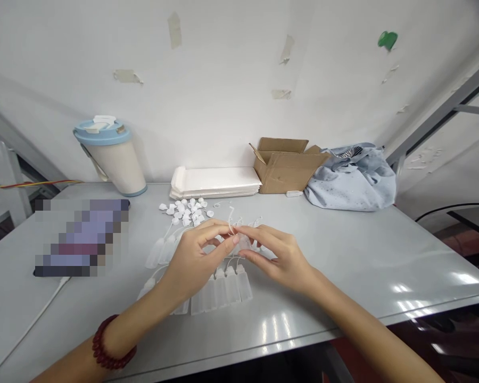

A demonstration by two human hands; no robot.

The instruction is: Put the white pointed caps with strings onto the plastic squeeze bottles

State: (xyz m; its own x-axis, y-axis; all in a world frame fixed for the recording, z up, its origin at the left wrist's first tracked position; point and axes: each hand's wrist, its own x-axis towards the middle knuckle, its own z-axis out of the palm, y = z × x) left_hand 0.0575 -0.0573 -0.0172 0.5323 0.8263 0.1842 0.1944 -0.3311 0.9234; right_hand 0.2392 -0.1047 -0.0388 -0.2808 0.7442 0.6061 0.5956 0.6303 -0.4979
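Observation:
Near the middle of the table, my hands meet over a small translucent plastic bottle [245, 242]. My left hand [195, 252] is closed, thumb and fingertips pinched at the bottle's top, where a thin white strap [231, 217] curls upward. My right hand [281, 252] grips the bottle between thumb and index finger. What lies between the left fingertips is mostly hidden. Below the hands, several similar bottles [220, 291] with strapped tops lie side by side. More bottles [155, 252] lie to the left, partly behind my left hand. Loose white caps [187, 210] are heaped beyond it.
A phone [83, 239] with a white cable [32, 322] lies at left, before a cream tumbler [117, 162]. Along the wall are stacked white envelopes [219, 181], an open cardboard box [289, 170] and a light-blue cloth bag [351, 181]. A small white piece [294, 194] lies before the box.

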